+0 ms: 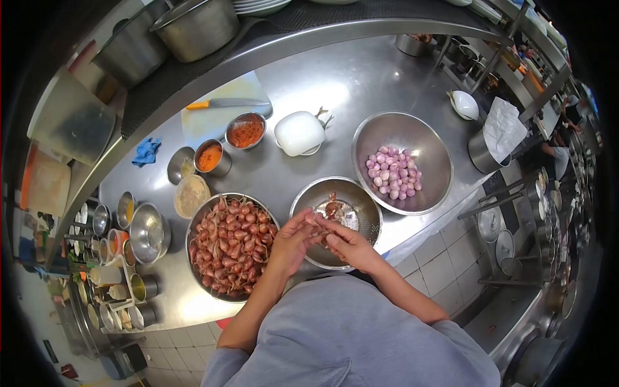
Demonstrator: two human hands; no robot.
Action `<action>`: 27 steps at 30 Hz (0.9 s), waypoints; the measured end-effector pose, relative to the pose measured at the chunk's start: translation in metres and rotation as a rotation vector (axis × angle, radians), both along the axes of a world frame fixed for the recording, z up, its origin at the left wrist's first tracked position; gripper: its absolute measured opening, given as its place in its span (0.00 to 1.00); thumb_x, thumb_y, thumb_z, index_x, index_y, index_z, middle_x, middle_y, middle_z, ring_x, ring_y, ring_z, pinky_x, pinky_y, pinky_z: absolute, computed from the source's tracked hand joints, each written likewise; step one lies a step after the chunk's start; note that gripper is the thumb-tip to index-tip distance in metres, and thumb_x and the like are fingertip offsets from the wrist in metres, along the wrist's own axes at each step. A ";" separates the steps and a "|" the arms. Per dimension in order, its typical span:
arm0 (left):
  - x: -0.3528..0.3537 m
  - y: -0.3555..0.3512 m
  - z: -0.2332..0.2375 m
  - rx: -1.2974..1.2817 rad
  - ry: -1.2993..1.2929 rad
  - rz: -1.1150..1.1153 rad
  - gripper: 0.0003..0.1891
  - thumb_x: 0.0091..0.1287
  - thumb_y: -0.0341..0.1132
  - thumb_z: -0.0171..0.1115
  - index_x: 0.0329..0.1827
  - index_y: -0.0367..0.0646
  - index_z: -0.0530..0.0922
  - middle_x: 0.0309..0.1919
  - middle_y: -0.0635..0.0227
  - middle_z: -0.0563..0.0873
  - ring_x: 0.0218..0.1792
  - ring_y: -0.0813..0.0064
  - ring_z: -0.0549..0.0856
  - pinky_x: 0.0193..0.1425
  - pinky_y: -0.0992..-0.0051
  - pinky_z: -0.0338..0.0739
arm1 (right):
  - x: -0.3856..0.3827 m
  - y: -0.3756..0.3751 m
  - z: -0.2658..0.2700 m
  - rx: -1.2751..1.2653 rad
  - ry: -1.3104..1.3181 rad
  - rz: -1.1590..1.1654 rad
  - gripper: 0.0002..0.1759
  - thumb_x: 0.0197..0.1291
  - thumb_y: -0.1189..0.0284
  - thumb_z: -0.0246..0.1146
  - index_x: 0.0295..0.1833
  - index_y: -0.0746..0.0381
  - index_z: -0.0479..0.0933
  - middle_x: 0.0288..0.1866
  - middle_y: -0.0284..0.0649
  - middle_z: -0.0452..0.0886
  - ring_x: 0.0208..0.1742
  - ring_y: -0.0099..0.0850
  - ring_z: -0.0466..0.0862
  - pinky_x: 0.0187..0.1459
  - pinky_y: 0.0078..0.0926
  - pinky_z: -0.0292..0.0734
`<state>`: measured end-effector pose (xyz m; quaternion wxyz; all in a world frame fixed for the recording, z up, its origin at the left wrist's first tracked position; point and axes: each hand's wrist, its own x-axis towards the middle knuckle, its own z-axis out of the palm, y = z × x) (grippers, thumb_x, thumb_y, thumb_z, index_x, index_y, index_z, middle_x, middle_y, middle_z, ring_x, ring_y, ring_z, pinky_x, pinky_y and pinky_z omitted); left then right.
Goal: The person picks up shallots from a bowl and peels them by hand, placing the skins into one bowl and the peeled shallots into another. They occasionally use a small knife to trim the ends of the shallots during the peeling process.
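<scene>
Over a steel bowl (374, 242) with reddish-brown skins (334, 208) in it, my two hands meet at the fingertips. My left hand (291, 242) is closed in a pinch on a small pale pink shallot (314, 221), mostly hidden by the fingers. The fingers of my right hand (349, 245) are bent and closed against the same shallot. Left of the hands, a wide bowl (191, 261) is heaped with unpeeled red-brown shallots (233, 248). To the right, a larger steel bowl (422, 132) holds peeled pink-purple shallots (393, 173).
A knife (238, 102) with an orange handle lies on a cutting board (242, 87). Two containers of shredded orange food (245, 133) and a white rounded block (300, 133) stand behind the bowls. A shelf edge (309, 32) curves overhead. Containers (142, 287) crowd the left.
</scene>
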<state>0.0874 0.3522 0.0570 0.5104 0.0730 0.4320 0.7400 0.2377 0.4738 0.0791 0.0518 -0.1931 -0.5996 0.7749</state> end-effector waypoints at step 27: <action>0.006 -0.005 0.009 -0.011 0.188 -0.052 0.20 0.72 0.23 0.60 0.67 0.40 0.76 0.50 0.66 0.85 0.47 0.76 0.85 0.47 0.76 0.83 | 0.004 -0.001 0.008 -0.058 -0.046 -0.039 0.32 0.75 0.69 0.59 0.81 0.52 0.60 0.34 0.26 0.69 0.32 0.15 0.67 0.33 0.14 0.65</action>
